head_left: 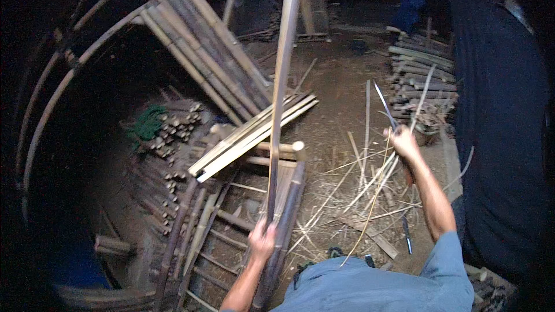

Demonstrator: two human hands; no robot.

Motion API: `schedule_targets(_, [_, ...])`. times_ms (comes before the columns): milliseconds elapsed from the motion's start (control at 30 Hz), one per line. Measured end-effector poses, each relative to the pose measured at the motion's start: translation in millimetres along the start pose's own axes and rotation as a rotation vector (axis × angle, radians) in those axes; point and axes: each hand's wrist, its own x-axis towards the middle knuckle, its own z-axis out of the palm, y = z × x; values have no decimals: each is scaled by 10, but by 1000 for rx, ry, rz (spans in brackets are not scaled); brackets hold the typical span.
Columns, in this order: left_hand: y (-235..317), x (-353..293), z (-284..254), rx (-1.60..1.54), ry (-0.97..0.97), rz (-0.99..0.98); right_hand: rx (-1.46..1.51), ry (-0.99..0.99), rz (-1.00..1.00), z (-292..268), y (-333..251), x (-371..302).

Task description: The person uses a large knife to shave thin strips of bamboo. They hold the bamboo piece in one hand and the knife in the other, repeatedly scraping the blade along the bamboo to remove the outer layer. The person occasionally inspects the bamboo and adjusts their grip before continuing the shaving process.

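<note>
A long split-bamboo slat (281, 69) rises away from me, and my left hand (262, 241) is closed around its near end. To the right, my right hand (404, 143) grips a knife whose bright narrow blade (384, 100) points up and away. The blade is apart from the slat. A thin yellow bamboo strip (376, 202) runs down from beside the right hand; whether the fingers hold it too, I cannot tell. Under the slat stands a bamboo rack (299, 188) with rungs, and pale split slats (248, 143) lie across its far end.
Loose bamboo shavings (358, 196) litter the ground between my arms. A dark slender tool (407, 234) lies near my right side. Bamboo poles (202, 40) lean at the far left; cut pieces (422, 78) are stacked at the far right beside a dark cloth (497, 115).
</note>
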Motion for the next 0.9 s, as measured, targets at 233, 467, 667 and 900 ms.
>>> schedule_targets(233, [482, 1188, 287, -55, -74, -186, 914, -578, 370, 1589, -541, -1918])
schedule_targets(467, [591, 737, 481, -463, -254, -433, 1406, -155, 517, 1914, -1180, -1657])
schedule_targets(667, [949, 491, -417, 309, -390, 142, 1005, -96, 278, 1532, -928, -973])
schedule_targets(900, [189, 260, -252, -644, -773, -680, 284, -3, -188, 1027, -1007, -444])
